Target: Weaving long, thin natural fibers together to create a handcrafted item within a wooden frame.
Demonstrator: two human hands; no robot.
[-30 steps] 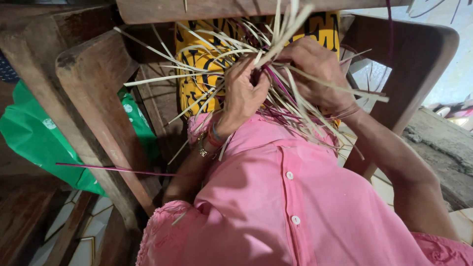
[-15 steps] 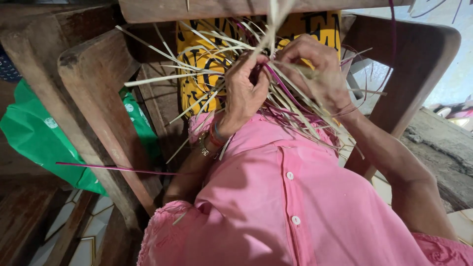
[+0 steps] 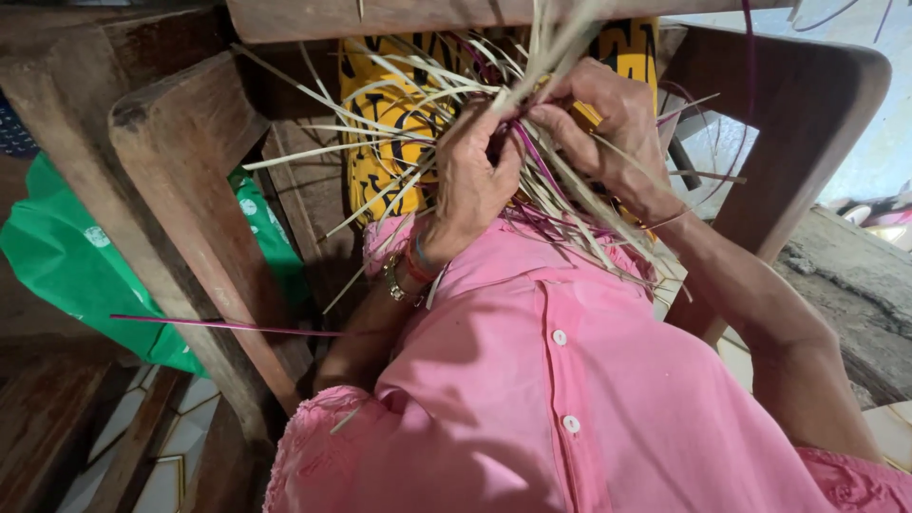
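Note:
A loose bundle of pale straw strips (image 3: 399, 123) mixed with purple strips (image 3: 532, 161) fans out in front of my chest. My left hand (image 3: 470, 176) is closed around the gathered strips near their crossing point, with bangles on its wrist. My right hand (image 3: 613, 119) pinches strips just to the right of it, fingertips almost touching the left hand. Both hands work over my pink buttoned shirt (image 3: 570, 380). Where the strips meet is hidden behind my fingers.
I sit in a dark wooden chair; its armrest (image 3: 180, 161) is at left and its curved arm (image 3: 807, 114) at right. Yellow and black patterned cloth (image 3: 380, 104) lies behind the strips. A green plastic bag (image 3: 76, 266) and tiled floor (image 3: 142, 456) are at lower left.
My hands have drawn closer together and the strips are gathered tighter; the right hand shifted slightly left and up with its strips.

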